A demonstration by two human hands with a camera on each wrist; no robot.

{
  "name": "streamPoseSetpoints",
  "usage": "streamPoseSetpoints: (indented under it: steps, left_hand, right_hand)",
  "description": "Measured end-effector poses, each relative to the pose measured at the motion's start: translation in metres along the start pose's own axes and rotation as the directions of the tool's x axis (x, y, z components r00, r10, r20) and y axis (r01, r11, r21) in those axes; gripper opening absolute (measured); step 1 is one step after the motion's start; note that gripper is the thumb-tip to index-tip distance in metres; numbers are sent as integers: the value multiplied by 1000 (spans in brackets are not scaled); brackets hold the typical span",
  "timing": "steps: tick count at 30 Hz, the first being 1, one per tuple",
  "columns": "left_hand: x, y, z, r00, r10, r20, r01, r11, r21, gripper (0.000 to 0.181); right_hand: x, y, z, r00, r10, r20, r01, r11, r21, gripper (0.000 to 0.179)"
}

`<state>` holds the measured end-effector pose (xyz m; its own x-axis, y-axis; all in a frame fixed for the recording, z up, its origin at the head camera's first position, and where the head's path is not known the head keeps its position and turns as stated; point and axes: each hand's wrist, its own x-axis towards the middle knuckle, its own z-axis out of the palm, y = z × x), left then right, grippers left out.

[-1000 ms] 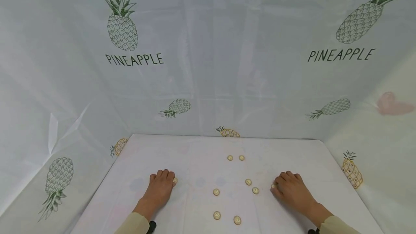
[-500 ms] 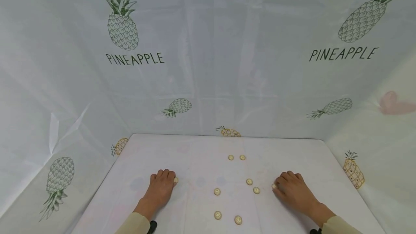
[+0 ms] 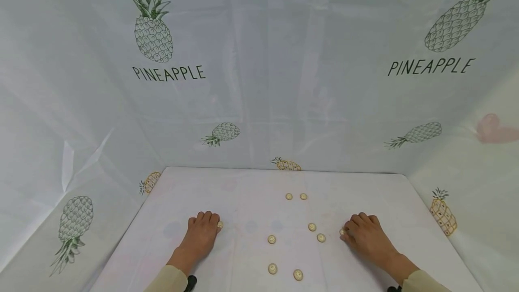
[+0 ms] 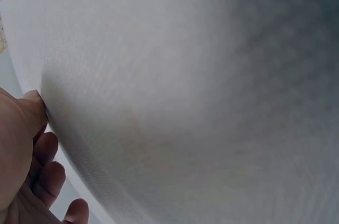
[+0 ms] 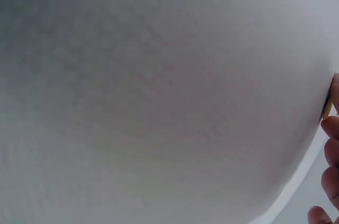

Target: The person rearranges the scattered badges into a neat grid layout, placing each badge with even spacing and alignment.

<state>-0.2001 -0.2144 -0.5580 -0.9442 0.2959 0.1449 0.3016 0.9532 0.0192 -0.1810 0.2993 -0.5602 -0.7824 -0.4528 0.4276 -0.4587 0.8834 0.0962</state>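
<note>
My left hand [image 3: 201, 233] rests low on the white table at the left, its thumb and index finger at a small round beige disc [image 3: 220, 224] with a dark mark on top. In the left wrist view, the thumb [image 4: 33, 105] presses to the surface with the fingers curled beneath; the disc is hidden there. At the right, my right hand [image 3: 366, 238] pinches a similar disc [image 3: 342, 232] between thumb and index finger. Its thin tan edge [image 5: 327, 108] shows at the fingertips in the right wrist view, close against the table.
Between the hands lie several more beige discs: a pair at the back, including one disc [image 3: 289, 196], another pair near the right hand with one disc [image 3: 321, 238], and others in front, such as a disc [image 3: 298, 275]. White pineapple-print sheeting [image 3: 279, 80] surrounds the table [image 3: 251, 184].
Hands and discs keep their places on the table. The whole head view has shifted very slightly.
</note>
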Motion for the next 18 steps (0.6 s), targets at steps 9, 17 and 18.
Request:
streamPoseSetpoints:
  steps: [9, 17, 18]
  left_hand:
    - [-1, 1, -6, 1000, 8, -1, -8, 1000, -15, 21]
    - [-2, 0, -2, 1000, 12, -9, -12, 999, -31, 19]
    - [-2, 0, -2, 1000, 13, -11, -14, 999, -33, 19]
  right_hand:
    - [5, -6, -2, 991, 99, 87, -105, 992, 71, 19]
    - [14, 1, 8, 985, -130, -114, 128, 992, -24, 19]
    - [16, 2, 8, 983, -140, -115, 137, 990, -31, 18]
